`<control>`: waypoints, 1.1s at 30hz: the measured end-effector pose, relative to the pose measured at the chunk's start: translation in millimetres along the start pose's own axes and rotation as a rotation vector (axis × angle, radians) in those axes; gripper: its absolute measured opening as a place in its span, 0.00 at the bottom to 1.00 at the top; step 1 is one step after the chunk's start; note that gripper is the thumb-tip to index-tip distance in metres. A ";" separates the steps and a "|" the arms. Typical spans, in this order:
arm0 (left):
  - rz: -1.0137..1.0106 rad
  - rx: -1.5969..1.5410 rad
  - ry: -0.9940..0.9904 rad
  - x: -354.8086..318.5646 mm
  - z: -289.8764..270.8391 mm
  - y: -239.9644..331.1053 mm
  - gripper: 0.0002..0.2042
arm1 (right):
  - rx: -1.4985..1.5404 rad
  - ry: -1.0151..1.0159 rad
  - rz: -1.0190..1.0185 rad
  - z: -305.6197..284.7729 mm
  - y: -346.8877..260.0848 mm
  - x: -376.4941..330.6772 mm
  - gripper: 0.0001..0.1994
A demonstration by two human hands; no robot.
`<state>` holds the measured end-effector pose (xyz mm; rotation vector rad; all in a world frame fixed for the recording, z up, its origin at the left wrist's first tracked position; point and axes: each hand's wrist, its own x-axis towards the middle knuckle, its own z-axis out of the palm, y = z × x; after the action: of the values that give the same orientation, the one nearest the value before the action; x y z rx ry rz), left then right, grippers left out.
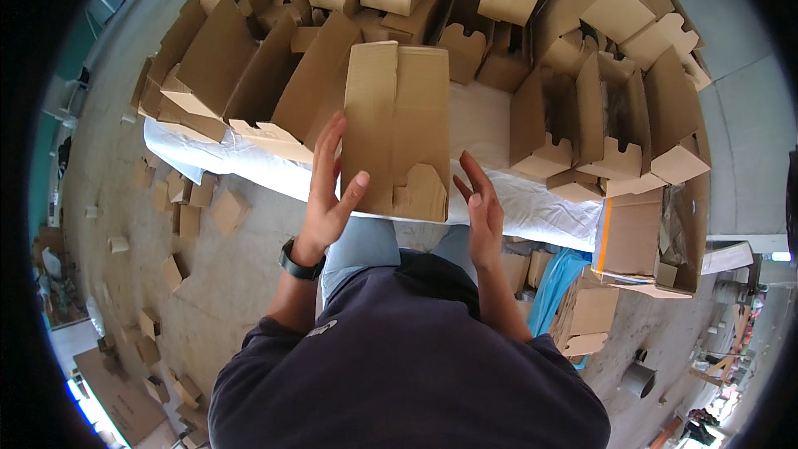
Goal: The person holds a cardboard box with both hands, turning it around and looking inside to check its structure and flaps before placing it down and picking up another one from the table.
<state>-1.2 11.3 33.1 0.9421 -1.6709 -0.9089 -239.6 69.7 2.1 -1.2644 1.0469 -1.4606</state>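
Note:
Right in front of me a closed brown cardboard box (396,116) sits at the near edge of the table. A seam runs along its top face, and a cut tab lies flat at its near end. My left hand (328,191) is beside the box's left side, fingers stretched and thumb apart over the near corner. Whether it presses on the cardboard I cannot tell. To the right of the box, my right hand (482,208) is held with fingers apart and a visible gap to the cardboard. Neither hand grips anything.
Open cardboard boxes (544,120) crowd the table on both sides and at the back. White sheeting (241,162) covers the tabletop. A larger carton (636,237) stands at the right corner, near blue plastic (559,287). Small cardboard pieces (230,212) litter the floor at left.

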 end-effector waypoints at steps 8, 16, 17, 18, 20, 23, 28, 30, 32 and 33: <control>-0.162 -0.206 -0.013 -5.9 -1.9 0.6 0.37 | 0.018 -0.091 0.048 5.5 -7.4 6.7 0.34; -0.182 -0.182 0.005 -8.9 -4.0 -0.8 0.37 | 0.027 -0.109 0.051 6.0 -3.2 6.6 0.34; -0.189 -0.179 0.006 -8.8 -3.9 0.7 0.36 | 0.029 -0.110 0.044 5.7 -3.0 7.1 0.34; -0.186 -0.186 0.001 -8.7 -3.4 0.8 0.36 | 0.029 -0.105 0.049 5.5 -3.6 6.9 0.34; -0.178 -0.197 -0.006 -8.2 -3.3 -0.3 0.36 | 0.031 -0.099 0.056 6.4 -5.6 6.8 0.33; -0.157 -0.075 0.030 -5.7 -3.7 -3.9 0.35 | 0.025 -0.111 0.053 6.8 -3.5 7.8 0.33; -0.259 -0.108 0.112 -3.7 -8.1 -7.3 0.34 | 0.025 -0.085 0.044 5.1 -0.6 6.3 0.34; -0.268 -0.131 0.116 -6.1 -7.6 -11.8 0.34 | 0.021 -0.068 0.059 6.6 -0.5 5.3 0.35; -0.272 -0.154 0.105 -9.3 -5.5 -18.7 0.34 | 0.029 -0.072 0.061 6.3 3.4 4.1 0.34; -0.273 -0.166 0.099 -10.4 -5.0 -19.8 0.34 | 0.033 -0.074 0.062 6.3 5.0 4.4 0.34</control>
<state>9.3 11.6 12.8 1.0989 -1.3807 -1.1449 -233.1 64.1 -1.1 -1.2427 1.0011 -1.3688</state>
